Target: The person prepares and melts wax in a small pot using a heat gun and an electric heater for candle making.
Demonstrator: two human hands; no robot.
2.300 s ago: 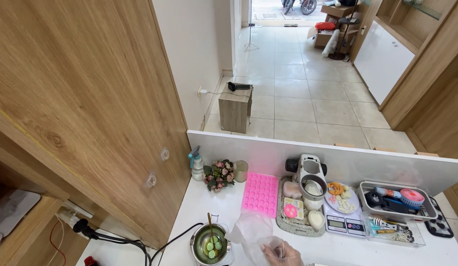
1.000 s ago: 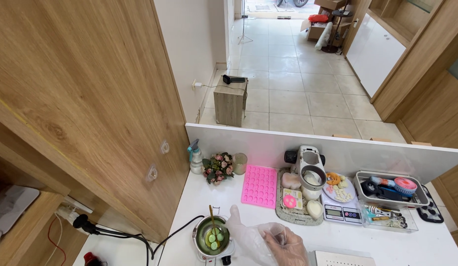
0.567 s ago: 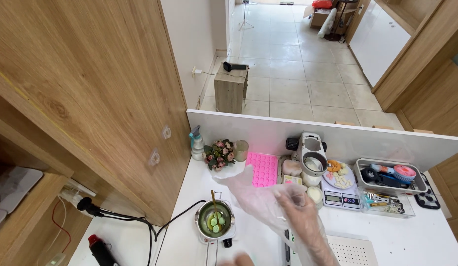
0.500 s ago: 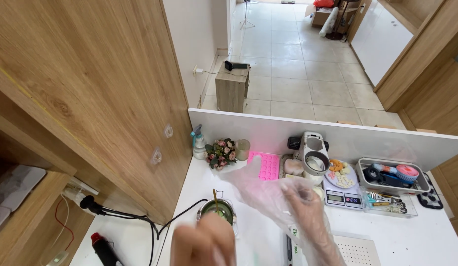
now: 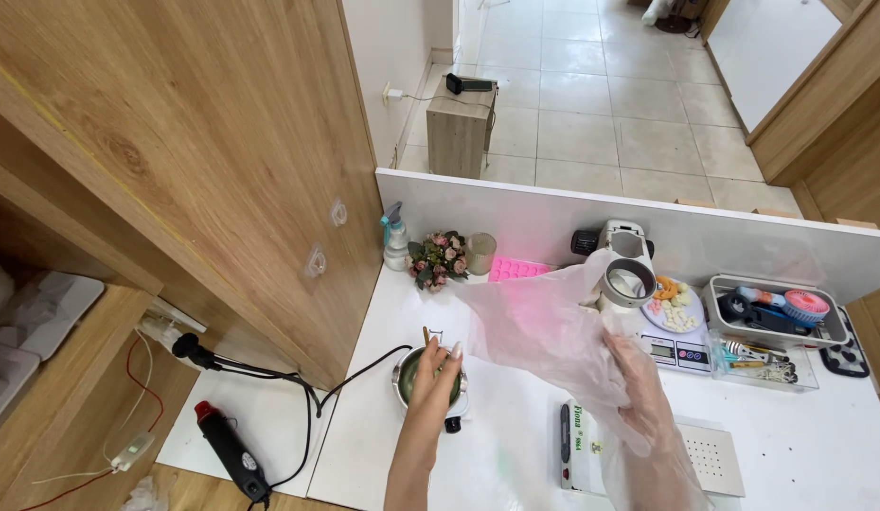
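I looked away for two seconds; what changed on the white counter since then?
The bare left hand came up from below and now reaches over the small metal pot. The right hand in a clear plastic glove rose, lifting the loose plastic film. The pot, pink silicone mould and digital scale stayed put.

From my feed, left hand (image 5: 430, 383) covers most of the melting pot (image 5: 427, 378); contents can't be made out. Right hand (image 5: 639, 397) sits inside a plastic bag (image 5: 544, 326); bag veils the pink mould (image 5: 518, 270) at 12 o'clock of it. Both forearms cut off at btm edge. Bits in the tray (image 5: 779, 317) at 3 o'clock too small to tell.
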